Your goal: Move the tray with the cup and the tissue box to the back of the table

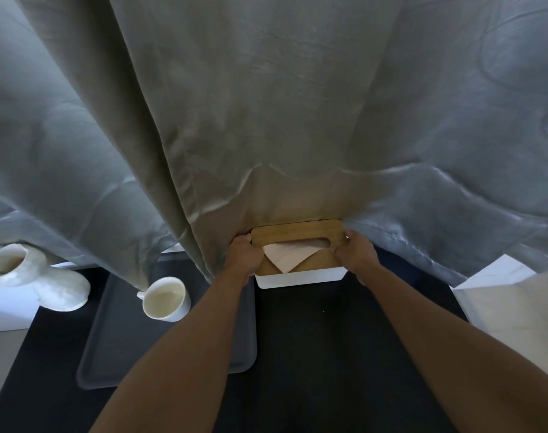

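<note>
Just below the centre of the frame we see the tissue box (301,278): white body, flat wooden lid, a pale tissue poking from its slot, its far edge against the curtain. In the lower left lies the dark grey tray (116,345), flat, with the empty white cup (166,299) upright near its far end.

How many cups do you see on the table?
1. The white cup stands on the dark tray, left of the tissue box. The curtain may hide others.
</note>
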### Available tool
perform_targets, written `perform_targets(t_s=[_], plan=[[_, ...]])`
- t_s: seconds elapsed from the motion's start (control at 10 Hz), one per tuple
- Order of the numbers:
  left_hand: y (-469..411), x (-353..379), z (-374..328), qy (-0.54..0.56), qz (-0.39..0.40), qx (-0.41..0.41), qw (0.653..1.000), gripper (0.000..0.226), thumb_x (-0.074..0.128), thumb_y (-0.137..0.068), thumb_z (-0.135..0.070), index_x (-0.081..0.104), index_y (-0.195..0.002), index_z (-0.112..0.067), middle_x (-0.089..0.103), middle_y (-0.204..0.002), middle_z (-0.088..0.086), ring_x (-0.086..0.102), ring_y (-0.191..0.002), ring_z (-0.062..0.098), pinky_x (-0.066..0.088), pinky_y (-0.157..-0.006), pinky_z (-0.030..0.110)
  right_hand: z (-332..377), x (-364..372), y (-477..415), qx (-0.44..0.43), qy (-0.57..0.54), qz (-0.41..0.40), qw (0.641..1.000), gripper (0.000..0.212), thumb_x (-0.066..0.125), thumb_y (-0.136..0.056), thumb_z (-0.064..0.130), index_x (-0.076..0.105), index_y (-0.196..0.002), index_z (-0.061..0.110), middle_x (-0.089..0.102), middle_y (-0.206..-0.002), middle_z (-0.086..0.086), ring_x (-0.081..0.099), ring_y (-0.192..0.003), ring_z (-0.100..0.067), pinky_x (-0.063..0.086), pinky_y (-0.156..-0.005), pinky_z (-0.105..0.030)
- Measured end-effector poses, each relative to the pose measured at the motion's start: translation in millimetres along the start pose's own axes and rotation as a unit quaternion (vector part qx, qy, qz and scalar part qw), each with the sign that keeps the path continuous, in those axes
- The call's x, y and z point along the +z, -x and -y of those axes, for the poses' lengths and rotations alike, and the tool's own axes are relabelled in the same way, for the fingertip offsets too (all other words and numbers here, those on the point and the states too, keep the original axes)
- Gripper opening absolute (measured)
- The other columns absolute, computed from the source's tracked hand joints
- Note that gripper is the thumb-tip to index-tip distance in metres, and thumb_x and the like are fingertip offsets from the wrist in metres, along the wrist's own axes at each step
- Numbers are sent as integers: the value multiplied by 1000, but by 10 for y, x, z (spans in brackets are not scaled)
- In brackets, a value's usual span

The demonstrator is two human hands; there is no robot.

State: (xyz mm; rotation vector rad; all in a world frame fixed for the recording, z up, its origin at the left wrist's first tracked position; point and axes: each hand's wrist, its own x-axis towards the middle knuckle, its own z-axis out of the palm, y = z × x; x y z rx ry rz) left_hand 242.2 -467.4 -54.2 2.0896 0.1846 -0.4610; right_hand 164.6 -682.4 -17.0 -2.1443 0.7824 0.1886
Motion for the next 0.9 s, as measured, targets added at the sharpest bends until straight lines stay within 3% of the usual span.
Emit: perform_targets(t_s=[0.2,0.3,0.6,0.7,0.8,0.9], plan=[[-35,-11,-5,-8,0,0,1000,31,54,-86,-15,72,-110,-16,69,-109,6,64,-100,28,58,-88,48,36,6,29,1,-13,-14,1000,40,56,-89,9,51,-129,4,62,-118,-18,61,-107,-34,52,-86,-40],[-52,-22,-1,-17,3,-9,1000,33,54,-83,-17,72,-111,-19,70,-111,8,65,-100,29,58,-87,49,20,37,5,3,-8,-16,1000,37,55,-90,10,52,-127,5,62,-110,-14,60,-89,-25,51,-79,-36],[-31,-27,50,4,18,-15,1000,27,55,-87,-27,71,-105,-15,68,-99,3,64,-94,25,58,-86,45,-13,0,33,10,4,8,1000,45,53,-89,22,46,-130,5,61,-106,-9,54,-82,-18,43,-68,-29],[133,-106,69,43,4,-32,999,18,55,-89,-21,67,-78,-13,63,-76,6,61,-77,25,52,-67,37,-18,-61,181,9,-33,12,999,61,51,-91,24,29,-145,8,56,-101,-5,51,-72,-10,41,-59,-25],[315,-363,374,89,92,-77,989,29,45,-92,-2,58,-72,-18,56,-71,4,56,-66,20,47,-62,30,-23,-139,336,-40,-62,9,997,61,50,-95,22,25,-149,10,59,-117,-13,58,-86,-15,42,-64,-24],[804,-519,571,135,169,-87,972,22,41,-87,6,58,-83,-7,58,-78,14,57,-69,27,45,-61,28,-7,-390,548,-78,-121,-26,989,51,54,-94,23,38,-142,15,53,-136,-9,56,-112,-21,48,-86,-34]])
